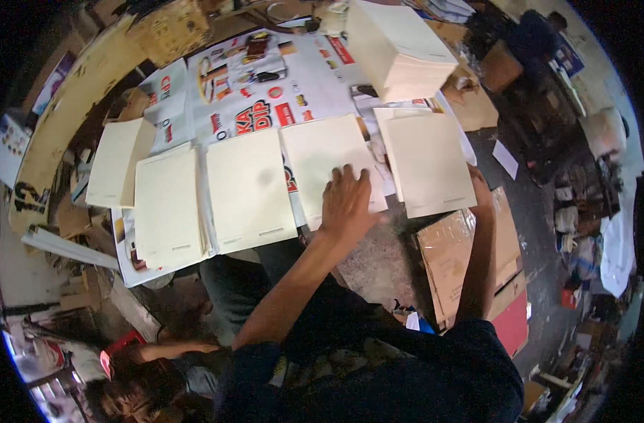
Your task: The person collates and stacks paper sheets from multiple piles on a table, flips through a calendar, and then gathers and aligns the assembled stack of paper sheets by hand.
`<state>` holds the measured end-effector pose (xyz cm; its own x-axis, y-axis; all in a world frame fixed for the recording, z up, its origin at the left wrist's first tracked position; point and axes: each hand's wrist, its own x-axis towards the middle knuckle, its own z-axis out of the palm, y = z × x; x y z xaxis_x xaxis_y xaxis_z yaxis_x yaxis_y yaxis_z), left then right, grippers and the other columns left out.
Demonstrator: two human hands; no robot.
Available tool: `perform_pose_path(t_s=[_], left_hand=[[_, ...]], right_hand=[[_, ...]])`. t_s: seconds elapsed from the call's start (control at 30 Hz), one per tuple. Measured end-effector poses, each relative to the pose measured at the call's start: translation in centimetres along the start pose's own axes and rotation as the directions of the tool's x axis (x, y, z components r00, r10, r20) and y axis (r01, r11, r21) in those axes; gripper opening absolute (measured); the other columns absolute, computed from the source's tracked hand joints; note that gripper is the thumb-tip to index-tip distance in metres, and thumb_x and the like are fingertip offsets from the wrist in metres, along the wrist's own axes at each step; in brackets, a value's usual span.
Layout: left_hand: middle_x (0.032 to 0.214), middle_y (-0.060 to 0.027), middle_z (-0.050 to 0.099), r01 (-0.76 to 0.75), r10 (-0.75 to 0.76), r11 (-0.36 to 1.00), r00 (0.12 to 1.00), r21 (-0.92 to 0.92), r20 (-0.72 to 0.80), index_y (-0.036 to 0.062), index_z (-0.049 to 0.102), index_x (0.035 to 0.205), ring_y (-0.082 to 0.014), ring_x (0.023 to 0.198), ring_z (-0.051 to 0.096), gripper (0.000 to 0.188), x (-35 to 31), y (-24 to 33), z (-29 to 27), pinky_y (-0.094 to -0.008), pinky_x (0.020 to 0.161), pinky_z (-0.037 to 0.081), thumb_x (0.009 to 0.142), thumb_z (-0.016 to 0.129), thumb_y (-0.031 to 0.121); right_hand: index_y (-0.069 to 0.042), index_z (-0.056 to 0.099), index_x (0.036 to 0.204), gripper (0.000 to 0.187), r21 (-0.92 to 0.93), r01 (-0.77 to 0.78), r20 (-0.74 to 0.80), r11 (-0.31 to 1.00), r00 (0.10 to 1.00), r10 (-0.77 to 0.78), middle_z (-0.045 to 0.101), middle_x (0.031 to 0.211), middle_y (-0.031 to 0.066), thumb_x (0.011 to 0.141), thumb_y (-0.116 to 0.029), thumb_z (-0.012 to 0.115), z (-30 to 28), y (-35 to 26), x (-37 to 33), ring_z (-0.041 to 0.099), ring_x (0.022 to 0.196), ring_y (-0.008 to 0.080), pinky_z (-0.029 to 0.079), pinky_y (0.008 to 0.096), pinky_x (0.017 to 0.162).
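Note:
Flat cream sheets lie in a row along the near side of the table. My left hand [346,201] rests on the lower part of one cream sheet [325,151], its fingers spread and slightly bent. At the row's right end, my right hand [481,189] grips the right edge of another cream sheet [432,166]; part of its fingers is hidden there. More sheets show from under that one on its left side. Left of my left hand are a single-looking cream sheet [250,187], a thin pile of sheets [168,208] and a thicker stack [117,162].
A tall cream paper stack [399,49] stands at the far right of the table, which is covered with a printed poster [315,77]. Flattened brown cardboard [449,261] lies below the right edge. Another person [152,374] is at the lower left.

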<state>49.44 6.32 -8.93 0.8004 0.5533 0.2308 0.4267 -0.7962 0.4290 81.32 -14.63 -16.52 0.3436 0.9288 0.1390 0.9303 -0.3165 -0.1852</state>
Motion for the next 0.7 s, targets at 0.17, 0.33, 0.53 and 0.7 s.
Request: perform_pose_path(t_s=[0.17, 0.33, 0.53, 0.7], left_hand=[[0.105, -0.0182, 0.062, -0.019, 0.046, 0.978, 0.991, -0.207, 0.127, 0.0018, 0.060, 0.100, -0.0339, 0.091, 0.063, 0.043, -0.7, -5.1, -0.2, -0.0448, 0.081, 0.054, 0.072, 0.084, 0.025], [0.080, -0.0124, 0.063, 0.165, -0.172, 0.627, 0.983, -0.762, 0.071, -0.0019, 0.060, 0.094, -0.0192, 0.075, 0.066, 0.017, -3.3, -6.3, -3.6, -0.0339, 0.079, 0.057, 0.092, 0.068, 0.013], [0.132, -0.0211, 0.058, -0.040, 0.017, 0.885, 0.998, -0.465, -0.054, 0.0050, 0.062, 0.106, -0.0315, 0.129, 0.052, 0.034, -8.3, -11.2, -10.7, -0.0473, 0.111, 0.038, 0.081, 0.079, 0.020], [0.132, -0.0234, 0.056, -0.014, 0.019, 0.996, 0.998, -0.091, 0.059, 0.0081, 0.062, 0.112, -0.0389, 0.134, 0.044, 0.049, -10.8, -15.1, -10.0, -0.0477, 0.118, 0.027, 0.070, 0.083, 0.020]], right_hand=[[0.002, 0.050, 0.138, 0.055, 0.913, -0.404, 0.388, -0.062, 0.808, 0.443, 0.056, 0.135, 0.0146, 0.101, -0.038, 0.047, -0.8, -1.1, 2.2, 0.056, 0.119, 0.0221, 0.043, 0.0354, 0.103], [0.000, 0.061, 0.126, 0.044, 0.757, -0.381, 0.186, 0.530, 0.904, 0.385, 0.069, 0.111, 0.0084, 0.087, -0.019, 0.070, -3.5, -5.4, 2.2, 0.063, 0.098, 0.0152, 0.052, 0.0292, 0.084], [-0.002, 0.065, 0.123, 0.039, 0.917, -0.299, 0.095, 0.265, 0.807, 0.583, 0.069, 0.108, 0.0065, 0.088, -0.021, 0.069, -2.6, -13.7, 3.7, 0.062, 0.099, 0.0152, 0.047, 0.0284, 0.091], [0.000, 0.057, 0.132, 0.051, 0.901, -0.250, 0.125, 0.355, 0.932, 0.339, 0.063, 0.122, 0.0098, 0.090, -0.028, 0.068, 0.7, -21.2, 7.5, 0.056, 0.110, 0.0186, 0.042, 0.0320, 0.099]])
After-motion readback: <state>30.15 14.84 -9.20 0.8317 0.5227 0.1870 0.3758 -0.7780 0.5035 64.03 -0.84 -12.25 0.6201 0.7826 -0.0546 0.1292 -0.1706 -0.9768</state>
